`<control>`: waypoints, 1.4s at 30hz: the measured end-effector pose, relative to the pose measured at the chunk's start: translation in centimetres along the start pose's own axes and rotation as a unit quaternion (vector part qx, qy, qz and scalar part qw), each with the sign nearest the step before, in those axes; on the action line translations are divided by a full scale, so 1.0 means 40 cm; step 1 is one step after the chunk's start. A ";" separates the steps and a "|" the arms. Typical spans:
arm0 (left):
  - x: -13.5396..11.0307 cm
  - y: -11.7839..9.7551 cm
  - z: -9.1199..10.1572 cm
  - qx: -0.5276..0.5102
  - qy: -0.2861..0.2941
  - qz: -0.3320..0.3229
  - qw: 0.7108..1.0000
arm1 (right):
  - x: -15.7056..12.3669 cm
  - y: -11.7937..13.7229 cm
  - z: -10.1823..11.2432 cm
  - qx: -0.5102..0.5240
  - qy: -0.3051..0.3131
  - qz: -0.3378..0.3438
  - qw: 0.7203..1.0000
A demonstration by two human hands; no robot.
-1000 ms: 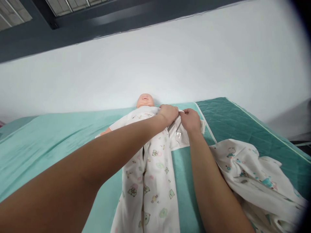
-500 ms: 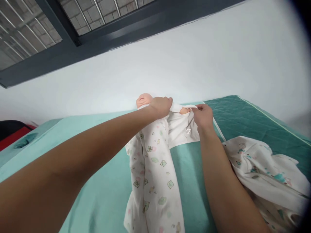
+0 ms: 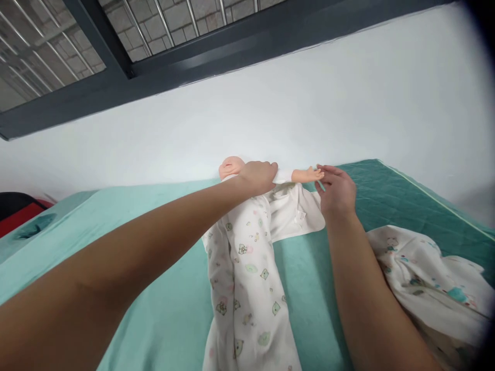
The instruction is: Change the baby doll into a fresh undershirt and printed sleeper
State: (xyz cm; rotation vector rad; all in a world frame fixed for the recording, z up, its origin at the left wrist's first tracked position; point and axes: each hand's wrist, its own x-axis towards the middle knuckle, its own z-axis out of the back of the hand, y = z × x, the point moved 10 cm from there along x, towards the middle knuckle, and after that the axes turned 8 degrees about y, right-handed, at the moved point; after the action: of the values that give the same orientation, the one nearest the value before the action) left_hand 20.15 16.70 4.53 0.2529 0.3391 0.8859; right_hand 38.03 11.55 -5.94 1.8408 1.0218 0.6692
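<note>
A baby doll (image 3: pixel 231 167) lies on its back on a light green sheet (image 3: pixel 116 226), head toward the wall. It wears a white printed sleepsuit (image 3: pixel 247 257), open at the chest with one flap spread to the right. My left hand (image 3: pixel 258 176) is closed on the short sleeve at the doll's shoulder. The doll's bare arm (image 3: pixel 307 175) sticks out to the right. My right hand (image 3: pixel 337 189) has its fingers closed lightly around the doll's small hand.
A second printed white garment (image 3: pixel 425 278) lies crumpled at the right on a darker green quilted mat (image 3: pixel 386 190). A white wall rises behind the bed, with a dark-framed barred window (image 3: pixel 116 36) above. Something red and black (image 3: pixel 19 211) shows at the far left.
The doll's bare arm has come out through the sleeve and now points right. My right hand has let go of the garment edge and moved to the doll's hand. The view tilted up.
</note>
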 end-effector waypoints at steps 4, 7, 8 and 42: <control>0.027 -0.067 -0.029 -0.022 0.014 -0.018 0.999 | -0.055 0.111 0.015 -0.008 -0.104 0.166 0.981; 0.003 -0.101 -0.031 -0.047 -0.003 -0.045 0.998 | -0.116 0.169 -0.069 -0.101 -0.068 0.282 0.952; -0.018 -0.096 -0.029 -0.069 -0.015 -0.047 0.996 | -0.124 0.160 -0.117 -0.142 -0.018 0.279 0.950; -0.326 0.156 -0.135 -0.294 -0.408 0.025 0.864 | -0.304 -0.011 -0.419 -0.401 0.362 0.198 0.817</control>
State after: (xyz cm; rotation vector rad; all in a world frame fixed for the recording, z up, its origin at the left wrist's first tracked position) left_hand 5.97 10.63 4.16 0.0484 -0.7300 0.8160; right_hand 18.65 8.68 0.80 1.0125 0.6009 1.8336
